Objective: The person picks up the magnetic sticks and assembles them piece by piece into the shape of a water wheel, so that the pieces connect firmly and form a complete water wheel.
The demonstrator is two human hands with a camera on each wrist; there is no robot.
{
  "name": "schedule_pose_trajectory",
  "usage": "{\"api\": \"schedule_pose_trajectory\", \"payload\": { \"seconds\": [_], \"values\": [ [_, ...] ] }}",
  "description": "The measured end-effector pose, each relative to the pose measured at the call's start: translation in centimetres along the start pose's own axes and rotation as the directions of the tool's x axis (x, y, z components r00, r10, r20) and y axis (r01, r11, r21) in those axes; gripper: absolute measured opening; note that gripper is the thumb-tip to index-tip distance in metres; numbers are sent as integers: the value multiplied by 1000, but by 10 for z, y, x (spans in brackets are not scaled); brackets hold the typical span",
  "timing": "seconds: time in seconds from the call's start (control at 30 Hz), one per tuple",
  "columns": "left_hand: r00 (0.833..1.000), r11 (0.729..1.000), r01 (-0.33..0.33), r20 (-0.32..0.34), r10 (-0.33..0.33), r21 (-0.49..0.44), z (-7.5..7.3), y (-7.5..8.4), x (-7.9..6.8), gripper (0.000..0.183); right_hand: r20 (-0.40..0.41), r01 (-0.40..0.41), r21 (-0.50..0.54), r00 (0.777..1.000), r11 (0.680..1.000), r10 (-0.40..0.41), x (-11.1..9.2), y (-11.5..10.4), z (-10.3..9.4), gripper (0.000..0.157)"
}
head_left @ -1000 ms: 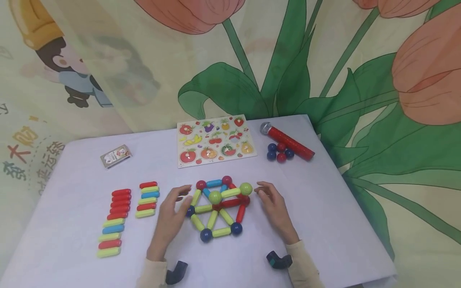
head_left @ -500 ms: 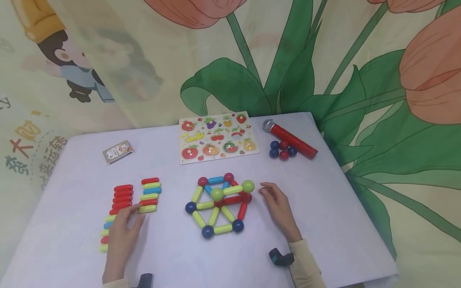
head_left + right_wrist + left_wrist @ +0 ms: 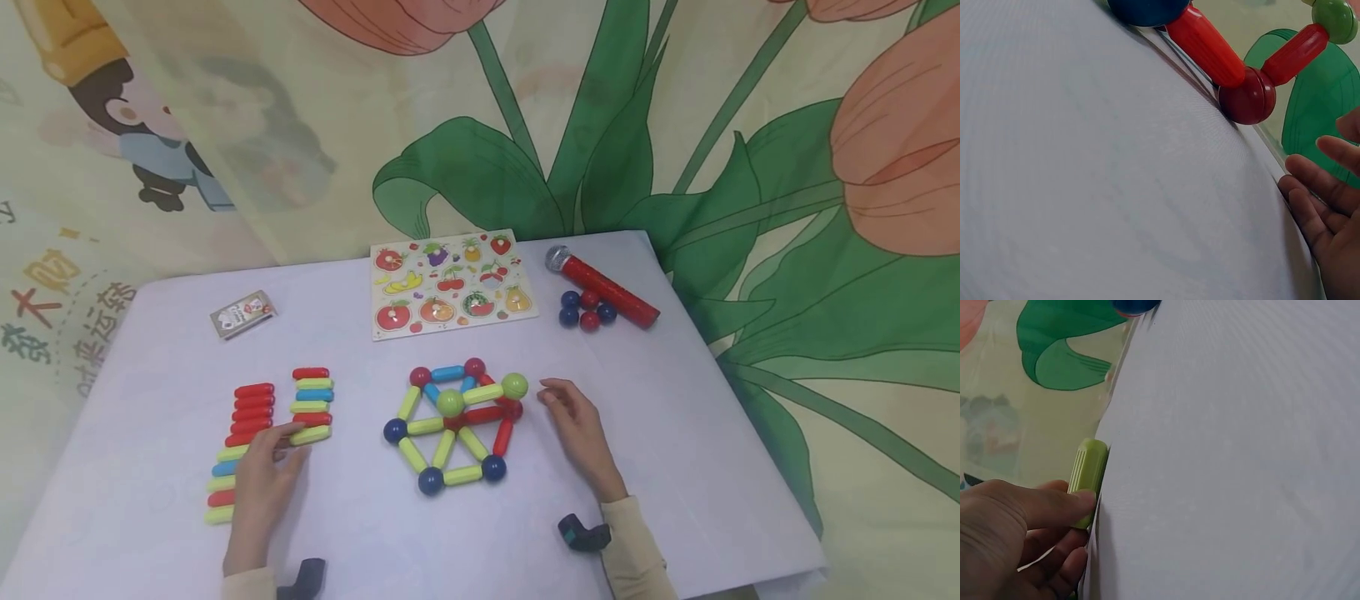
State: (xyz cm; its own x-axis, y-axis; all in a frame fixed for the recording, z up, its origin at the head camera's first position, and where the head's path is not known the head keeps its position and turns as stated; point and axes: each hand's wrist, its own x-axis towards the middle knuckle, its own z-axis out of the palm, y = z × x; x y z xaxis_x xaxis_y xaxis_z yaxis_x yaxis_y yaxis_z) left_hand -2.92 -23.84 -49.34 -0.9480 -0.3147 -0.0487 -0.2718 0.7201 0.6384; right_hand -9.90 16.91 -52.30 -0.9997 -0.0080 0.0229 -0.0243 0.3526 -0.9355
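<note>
My left hand (image 3: 262, 487) pinches the near end rod of the shorter row, a yellow-green magnetic rod (image 3: 311, 434), between thumb and fingers. In the left wrist view the thumb lies across the lower part of this ribbed rod (image 3: 1090, 464). To the right stands a wheel-like frame of magnetic rods and balls, with blue balls (image 3: 431, 481), red balls (image 3: 475, 367) and two green balls (image 3: 451, 403) raised and joined by a yellow-green rod (image 3: 483, 395). My right hand (image 3: 579, 433) rests beside the frame with relaxed fingers, holding nothing; a red ball (image 3: 1247, 99) shows near its fingertips.
Left of the shorter row lies a longer row of rods (image 3: 253, 402), partly behind my left hand. Farther back are a small box (image 3: 243, 315), a fruit puzzle board (image 3: 453, 285), loose balls (image 3: 589, 320) and a red microphone (image 3: 607, 290). A patterned curtain hangs behind.
My left hand has left the frame's left side, moved left to the rods and taken hold of the yellow-green rod. The right hand stays nearly still beside the frame.
</note>
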Motion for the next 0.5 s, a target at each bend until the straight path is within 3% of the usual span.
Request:
{"api": "schedule_pose_trajectory", "payload": {
  "seconds": [0.17, 0.27, 0.37, 0.5],
  "values": [
    [1000, 1000, 19, 15, -20, 8, 2, 0, 1, 42, -7, -2, -5, 1000, 1000, 2, -1, 1, 1, 23],
    [1000, 1000, 18, -6, -18, -5, 5, 5, -2, 40, -1, -18, -62, 1000, 998, 18, -6, -2, 5, 22],
    [999, 998, -2, -38, 0, -56, 10, 17, -6, 39, 20, -17, -160, 1000, 987, 20, -20, -8, 12, 20],
    [997, 983, -70, -55, 61, -171, 25, 43, -5, 35, 93, 71, -318, 995, 945, -43, -47, -23, 26, 28]
  ]
}}
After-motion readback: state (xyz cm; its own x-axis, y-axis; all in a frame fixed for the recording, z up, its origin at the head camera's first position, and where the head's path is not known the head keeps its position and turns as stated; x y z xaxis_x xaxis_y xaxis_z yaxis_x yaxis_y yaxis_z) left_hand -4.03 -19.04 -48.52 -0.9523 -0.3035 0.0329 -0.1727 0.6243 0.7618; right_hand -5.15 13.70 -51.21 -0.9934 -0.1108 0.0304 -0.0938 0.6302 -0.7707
